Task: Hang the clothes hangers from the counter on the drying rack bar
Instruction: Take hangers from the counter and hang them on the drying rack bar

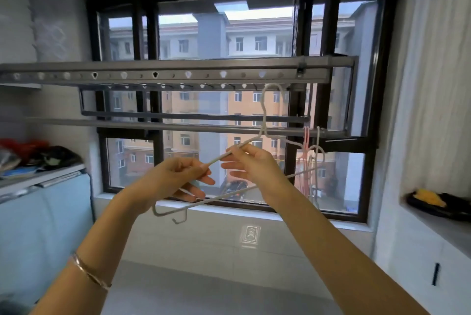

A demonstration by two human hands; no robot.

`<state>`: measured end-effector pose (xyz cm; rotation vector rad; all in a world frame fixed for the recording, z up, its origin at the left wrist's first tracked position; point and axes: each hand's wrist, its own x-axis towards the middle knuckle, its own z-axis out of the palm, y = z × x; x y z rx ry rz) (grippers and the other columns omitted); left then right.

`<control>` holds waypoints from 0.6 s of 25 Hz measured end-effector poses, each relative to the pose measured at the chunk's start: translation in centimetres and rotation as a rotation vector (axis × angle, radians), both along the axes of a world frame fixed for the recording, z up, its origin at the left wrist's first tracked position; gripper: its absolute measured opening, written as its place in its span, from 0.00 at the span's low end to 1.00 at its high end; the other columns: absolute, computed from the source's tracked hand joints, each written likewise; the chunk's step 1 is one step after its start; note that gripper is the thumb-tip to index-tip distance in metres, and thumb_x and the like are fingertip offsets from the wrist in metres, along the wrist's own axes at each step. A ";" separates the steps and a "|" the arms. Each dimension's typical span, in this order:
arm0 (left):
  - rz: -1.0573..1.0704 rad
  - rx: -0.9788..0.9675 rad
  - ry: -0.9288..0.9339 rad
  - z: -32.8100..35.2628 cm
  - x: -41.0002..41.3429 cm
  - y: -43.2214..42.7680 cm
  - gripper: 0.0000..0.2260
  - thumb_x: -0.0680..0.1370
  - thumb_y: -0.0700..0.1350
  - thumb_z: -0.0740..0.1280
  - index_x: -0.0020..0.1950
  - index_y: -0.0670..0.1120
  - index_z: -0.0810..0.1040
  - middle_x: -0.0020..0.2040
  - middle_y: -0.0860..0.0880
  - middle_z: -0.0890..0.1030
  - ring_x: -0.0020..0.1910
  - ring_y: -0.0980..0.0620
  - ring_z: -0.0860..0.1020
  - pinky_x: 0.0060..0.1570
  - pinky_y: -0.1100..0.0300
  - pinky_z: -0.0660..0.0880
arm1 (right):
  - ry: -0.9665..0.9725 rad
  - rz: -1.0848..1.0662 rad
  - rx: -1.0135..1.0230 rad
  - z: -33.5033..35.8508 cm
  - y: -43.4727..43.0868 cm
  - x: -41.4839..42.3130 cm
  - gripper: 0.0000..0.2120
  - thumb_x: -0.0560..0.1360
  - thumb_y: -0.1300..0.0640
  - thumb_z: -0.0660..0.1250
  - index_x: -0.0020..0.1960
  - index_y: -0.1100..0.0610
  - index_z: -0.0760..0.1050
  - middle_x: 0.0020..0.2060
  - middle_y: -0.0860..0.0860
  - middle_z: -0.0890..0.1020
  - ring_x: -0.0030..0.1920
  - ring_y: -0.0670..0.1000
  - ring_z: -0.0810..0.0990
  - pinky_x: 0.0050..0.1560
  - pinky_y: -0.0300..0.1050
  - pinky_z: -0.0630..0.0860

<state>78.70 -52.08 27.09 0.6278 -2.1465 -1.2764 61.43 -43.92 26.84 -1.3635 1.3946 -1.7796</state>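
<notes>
The white hanger (pixel 263 113) is pinched along its sloping arm between thumb and forefinger of left hand (pixel 173 178) and right hand (pixel 254 161), remaining fingers (pixel 231 165) loosely spread.

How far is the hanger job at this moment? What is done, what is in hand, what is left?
Done: a few hangers, pink and white, hang on the lower bar at the right. In hand: the left hand and right hand hold a white hanger, hook up near the top rail, seemingly not hung yet. Left: hook it on; whether more wait, I cannot tell.
</notes>
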 end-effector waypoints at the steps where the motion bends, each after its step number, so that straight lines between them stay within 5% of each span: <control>1: 0.004 0.030 0.002 -0.3 0.3 -0.4 0.11 0.79 0.47 0.61 0.51 0.41 0.79 0.43 0.49 0.85 0.34 0.53 0.82 0.35 0.65 0.79 | -0.002 0.022 0.029 0.0 -0.7 0.4 0.08 0.79 0.56 0.60 0.47 0.57 0.77 0.41 0.50 0.83 0.42 0.48 0.82 0.42 0.36 0.79; 8: 0.081 0.150 0.107 -2.1 -0.6 -1.3 0.10 0.79 0.48 0.61 0.50 0.47 0.80 0.37 0.48 0.82 0.31 0.55 0.80 0.33 0.66 0.77 | 0.036 0.049 0.186 0.0 -3.4 0.0 0.13 0.78 0.54 0.61 0.57 0.60 0.76 0.45 0.51 0.80 0.48 0.51 0.79 0.45 0.39 0.77; 15: 0.140 0.220 0.133 -3.0 -2.1 -1.7 0.10 0.80 0.47 0.59 0.47 0.44 0.78 0.39 0.48 0.81 0.32 0.56 0.81 0.32 0.67 0.78 | 0.257 -0.224 0.153 -2.2 -4.2 -2.4 0.15 0.75 0.52 0.66 0.58 0.58 0.74 0.54 0.54 0.80 0.48 0.52 0.80 0.48 0.41 0.77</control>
